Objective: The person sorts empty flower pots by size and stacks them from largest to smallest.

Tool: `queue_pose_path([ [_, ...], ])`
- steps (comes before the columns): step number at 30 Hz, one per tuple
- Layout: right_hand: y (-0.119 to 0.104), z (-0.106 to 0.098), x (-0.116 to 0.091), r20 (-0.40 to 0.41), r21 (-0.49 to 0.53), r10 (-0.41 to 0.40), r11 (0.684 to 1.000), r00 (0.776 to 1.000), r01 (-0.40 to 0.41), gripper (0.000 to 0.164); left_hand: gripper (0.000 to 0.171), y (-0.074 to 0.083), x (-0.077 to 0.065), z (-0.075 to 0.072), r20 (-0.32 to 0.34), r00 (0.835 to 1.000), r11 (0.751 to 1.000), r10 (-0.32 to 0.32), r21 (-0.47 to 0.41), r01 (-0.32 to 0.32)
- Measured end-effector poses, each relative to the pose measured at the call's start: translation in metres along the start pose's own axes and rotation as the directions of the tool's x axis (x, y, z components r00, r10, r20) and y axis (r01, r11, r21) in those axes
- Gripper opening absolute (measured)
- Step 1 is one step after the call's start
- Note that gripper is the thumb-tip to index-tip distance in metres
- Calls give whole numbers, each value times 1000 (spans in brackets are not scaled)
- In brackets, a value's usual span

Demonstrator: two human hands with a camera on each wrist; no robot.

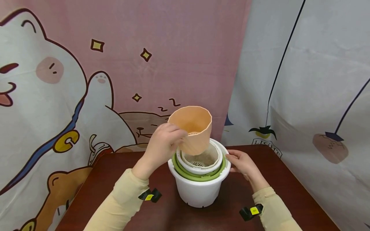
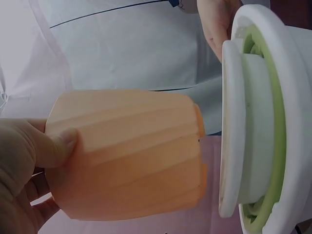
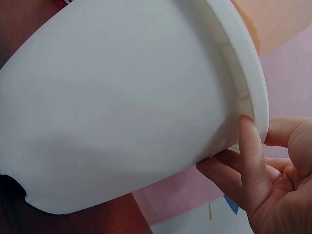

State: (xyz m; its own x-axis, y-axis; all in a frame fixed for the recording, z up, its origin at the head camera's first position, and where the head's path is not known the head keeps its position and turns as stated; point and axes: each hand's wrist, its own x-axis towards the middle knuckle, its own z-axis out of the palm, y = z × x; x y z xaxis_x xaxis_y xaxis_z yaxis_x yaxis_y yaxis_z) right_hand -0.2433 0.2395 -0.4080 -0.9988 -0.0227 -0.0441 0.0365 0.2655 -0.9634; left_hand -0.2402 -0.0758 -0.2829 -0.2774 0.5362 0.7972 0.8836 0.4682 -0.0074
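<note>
My left hand (image 1: 165,138) pinches the rim of an orange flower pot (image 1: 198,142), thumb against its outer wall. The orange pot has faceted sides and a perforated bottom. In the left wrist view, a gap separates its base from the nested pots. Below it stands a large white flower pot (image 1: 198,192) with a green pot (image 1: 192,177) inside. A smaller white pot (image 1: 219,162) sits within the green one, and a cream liner with a holed bottom (image 1: 212,153) shows innermost. My right hand (image 1: 242,163) grips the large pot's rim (image 3: 261,92), fingers under its lip.
The large pot stands on a dark red-brown table (image 1: 156,211). Behind the table hangs a pink cloth (image 1: 188,57) with cartoon animals, and a grey-white cloth (image 1: 303,80) with printed lamps hangs on the right. Both wrists carry small black devices.
</note>
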Motion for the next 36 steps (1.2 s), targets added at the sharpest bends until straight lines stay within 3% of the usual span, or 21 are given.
queue_pose_path([
  [20,-1,1,0,-7,3,19,1000,1000,-19,52,27,6,-3,24,97,991,995,92,-38,-88],
  [36,0,1,1,-15,7,26,1000,1000,-26,52,29,8,-14,44,146,984,995,101,-8,-101],
])
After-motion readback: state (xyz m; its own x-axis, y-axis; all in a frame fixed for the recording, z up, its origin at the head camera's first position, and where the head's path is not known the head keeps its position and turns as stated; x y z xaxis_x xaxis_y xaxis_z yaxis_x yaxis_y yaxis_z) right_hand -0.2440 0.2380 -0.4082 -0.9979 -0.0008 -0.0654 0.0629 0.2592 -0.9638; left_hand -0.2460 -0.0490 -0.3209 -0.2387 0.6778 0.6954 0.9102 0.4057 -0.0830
